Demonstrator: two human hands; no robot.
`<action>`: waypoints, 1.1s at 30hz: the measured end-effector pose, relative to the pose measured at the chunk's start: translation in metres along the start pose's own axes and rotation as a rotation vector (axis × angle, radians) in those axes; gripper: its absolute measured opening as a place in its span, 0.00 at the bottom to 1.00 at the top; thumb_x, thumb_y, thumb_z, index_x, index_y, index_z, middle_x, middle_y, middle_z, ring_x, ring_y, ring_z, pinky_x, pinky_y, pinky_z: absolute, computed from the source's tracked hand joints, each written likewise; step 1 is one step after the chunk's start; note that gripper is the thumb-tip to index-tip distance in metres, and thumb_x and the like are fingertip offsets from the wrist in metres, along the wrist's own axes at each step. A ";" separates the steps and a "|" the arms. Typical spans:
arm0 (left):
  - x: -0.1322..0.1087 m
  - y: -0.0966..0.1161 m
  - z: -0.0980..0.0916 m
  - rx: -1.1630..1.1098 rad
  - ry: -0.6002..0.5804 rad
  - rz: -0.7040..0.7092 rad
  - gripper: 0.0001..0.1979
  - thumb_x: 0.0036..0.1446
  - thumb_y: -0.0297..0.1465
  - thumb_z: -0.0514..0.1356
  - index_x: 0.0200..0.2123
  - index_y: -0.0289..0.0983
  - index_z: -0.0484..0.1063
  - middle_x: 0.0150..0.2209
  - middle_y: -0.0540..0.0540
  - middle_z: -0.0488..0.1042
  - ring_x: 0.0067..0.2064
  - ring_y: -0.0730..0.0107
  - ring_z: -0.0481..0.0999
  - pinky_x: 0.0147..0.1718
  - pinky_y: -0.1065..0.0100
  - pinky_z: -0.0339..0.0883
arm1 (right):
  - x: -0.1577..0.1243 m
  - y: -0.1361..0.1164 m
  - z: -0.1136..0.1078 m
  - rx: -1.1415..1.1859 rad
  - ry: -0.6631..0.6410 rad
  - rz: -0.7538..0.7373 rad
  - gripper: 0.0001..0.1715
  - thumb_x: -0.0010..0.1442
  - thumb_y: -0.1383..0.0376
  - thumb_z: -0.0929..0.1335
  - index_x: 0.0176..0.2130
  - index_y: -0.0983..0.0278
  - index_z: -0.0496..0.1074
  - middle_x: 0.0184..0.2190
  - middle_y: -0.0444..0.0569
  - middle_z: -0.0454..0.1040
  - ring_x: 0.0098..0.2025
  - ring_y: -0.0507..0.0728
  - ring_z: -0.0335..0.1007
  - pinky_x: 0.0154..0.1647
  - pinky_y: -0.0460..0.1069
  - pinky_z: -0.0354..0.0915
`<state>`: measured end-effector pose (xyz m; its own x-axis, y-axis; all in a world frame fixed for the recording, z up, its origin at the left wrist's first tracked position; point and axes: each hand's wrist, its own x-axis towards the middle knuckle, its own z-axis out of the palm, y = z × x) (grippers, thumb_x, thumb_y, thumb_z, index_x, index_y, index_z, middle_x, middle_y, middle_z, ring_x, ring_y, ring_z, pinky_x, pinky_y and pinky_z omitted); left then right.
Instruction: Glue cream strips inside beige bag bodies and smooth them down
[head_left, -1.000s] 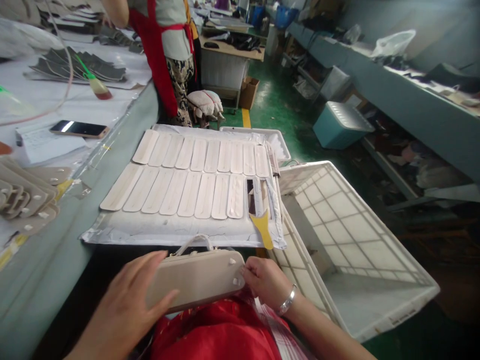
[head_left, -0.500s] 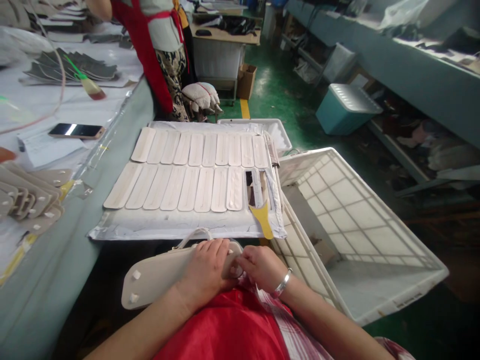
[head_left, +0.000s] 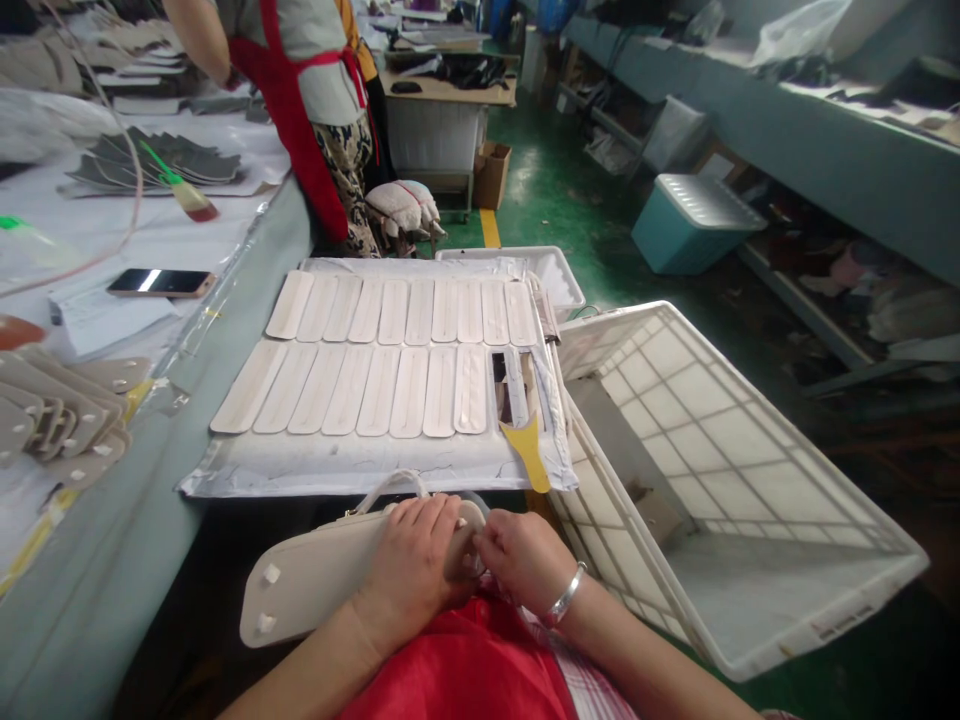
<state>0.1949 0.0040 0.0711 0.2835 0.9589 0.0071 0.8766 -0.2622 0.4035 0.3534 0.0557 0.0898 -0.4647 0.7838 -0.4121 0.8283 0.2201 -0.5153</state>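
Head view: above a red apron, a worker's left hand, no longer splayed toward the left end of a beige bag, now wraps over it near the right end, fingers together, seemingly steadying it. The right hand stays curled tight there; exactly what its fingers pinch is hidden. Just beyond, pale strips in two rows and a yellow piece lie on a white board, beside a white crate. Farther back stands a co-worker.

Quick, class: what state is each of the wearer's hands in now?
Left hand: laid across the beige bag; whether it grips cannot be told.
Right hand: curled closed at the bag's end; anything pinched is hidden.
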 end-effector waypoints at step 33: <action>-0.155 -0.123 -0.070 -0.869 0.259 -0.860 0.12 0.48 0.36 0.57 0.20 0.34 0.66 0.19 0.54 0.63 0.24 0.75 0.60 0.23 0.74 0.53 | 0.055 -0.141 0.084 -0.307 0.072 -0.890 0.40 0.50 0.50 0.68 0.55 0.70 0.60 0.52 0.60 0.65 0.52 0.65 0.61 0.52 0.58 0.61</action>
<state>0.0159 -0.1044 0.0839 -0.4251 0.8028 -0.4181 0.1652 0.5230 0.8362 0.1848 0.0186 0.0766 -0.9540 0.2859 0.0903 0.2296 0.8903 -0.3932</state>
